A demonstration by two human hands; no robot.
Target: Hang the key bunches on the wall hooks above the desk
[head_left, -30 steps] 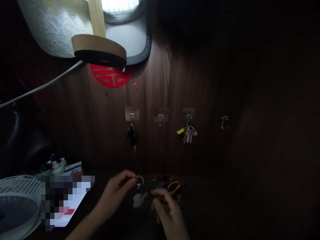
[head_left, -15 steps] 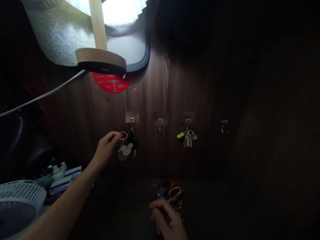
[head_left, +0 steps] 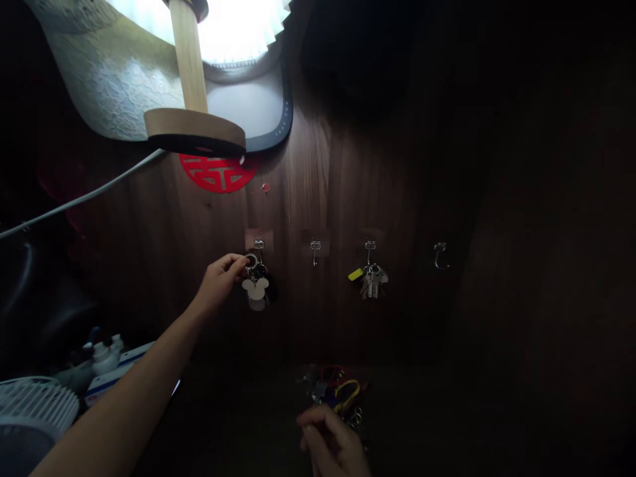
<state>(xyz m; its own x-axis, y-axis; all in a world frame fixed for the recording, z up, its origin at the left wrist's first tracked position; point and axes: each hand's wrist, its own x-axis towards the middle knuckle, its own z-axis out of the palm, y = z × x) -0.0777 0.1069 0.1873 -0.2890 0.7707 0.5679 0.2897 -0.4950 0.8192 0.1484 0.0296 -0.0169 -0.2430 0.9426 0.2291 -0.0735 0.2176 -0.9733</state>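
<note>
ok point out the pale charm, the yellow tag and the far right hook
Pale charm [head_left: 255, 290], head view: its flat front.
Yellow tag [head_left: 356, 274], head view: its middle.
Far right hook [head_left: 440, 247], head view: its upper mount.

At the left of a dark wood wall [head_left: 318, 185], the left hand [head_left: 221, 278] pinches a key ring [head_left: 256, 264] with a pale mouse-shaped tag [head_left: 256, 289] close by the leftmost hook [head_left: 259, 245]. Farther right, silver keys [head_left: 374, 285] and a yellow tag [head_left: 356, 274] hang from the third hook [head_left: 370, 246]. The right hand [head_left: 335, 440], loosely curled, is just on the near side of a jumbled pile of keys and cords [head_left: 320, 391].
</note>
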